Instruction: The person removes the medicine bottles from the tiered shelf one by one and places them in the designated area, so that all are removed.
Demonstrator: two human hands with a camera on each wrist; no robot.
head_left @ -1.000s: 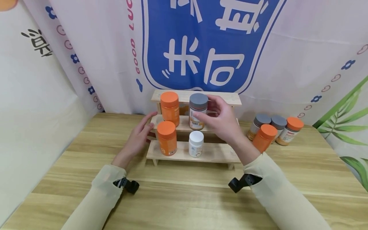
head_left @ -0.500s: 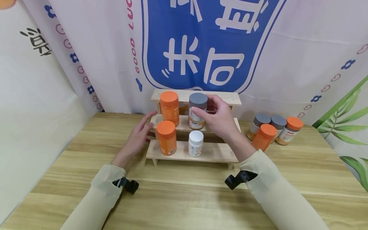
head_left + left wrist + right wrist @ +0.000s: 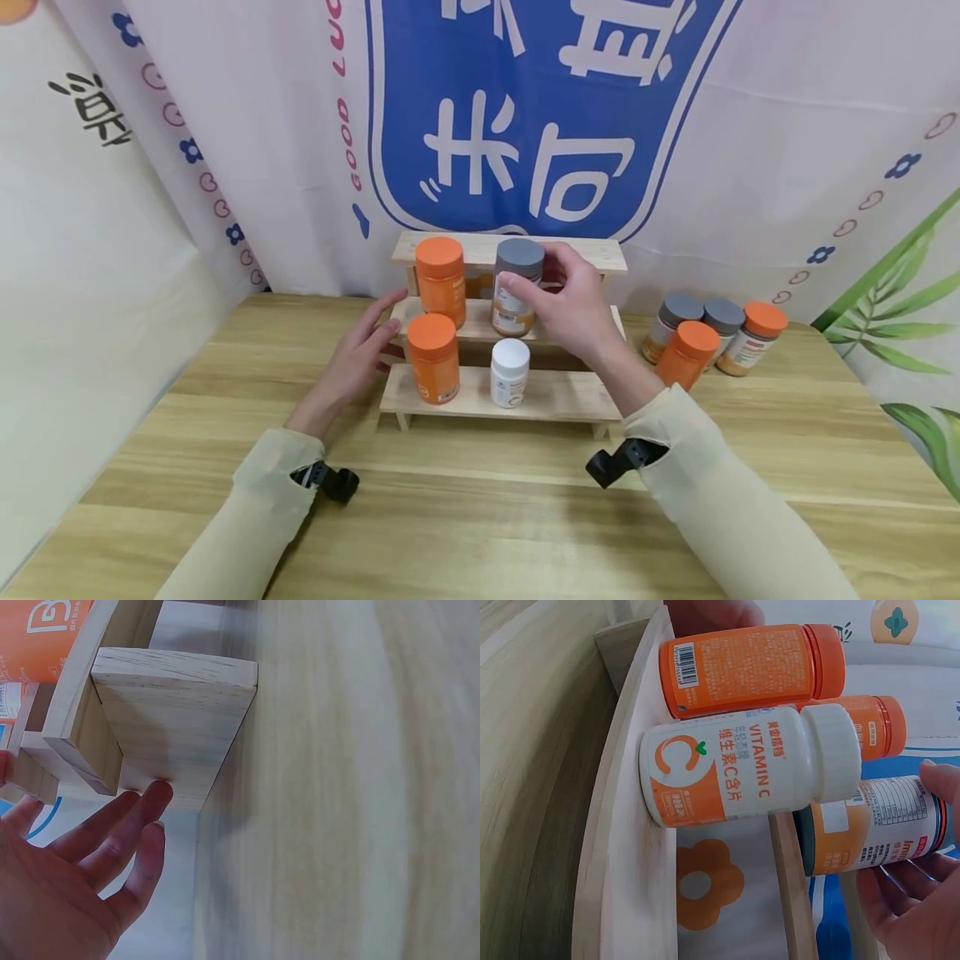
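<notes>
My right hand (image 3: 581, 312) grips a grey-lidded supplement bottle (image 3: 516, 302) on the middle tier of a wooden three-tier shelf (image 3: 562, 396). Its thumb lies on the near side, the other fingers around the right and back. In the right wrist view the bottle (image 3: 881, 825) shows an orange and white label. My left hand (image 3: 356, 354) is at the shelf's left end, fingers extended; in the left wrist view its fingertips (image 3: 159, 791) reach the wooden side support. An orange bottle (image 3: 441, 283) stands left of the gripped one. Below, on the front tier, are another orange bottle (image 3: 433, 362) and a white vitamin C bottle (image 3: 510, 375).
To the shelf's right, a group of bottles stands on the wooden table (image 3: 480, 517): two grey-lidded, an orange one (image 3: 686, 354) and a white-labelled one with an orange lid (image 3: 752, 337). A printed curtain (image 3: 300, 167) hangs directly behind the shelf.
The right wrist has swung slightly left, and the grey-lidded bottle has shifted a little to the right in the hand's grip. The left hand keeps its place at the shelf's end.
</notes>
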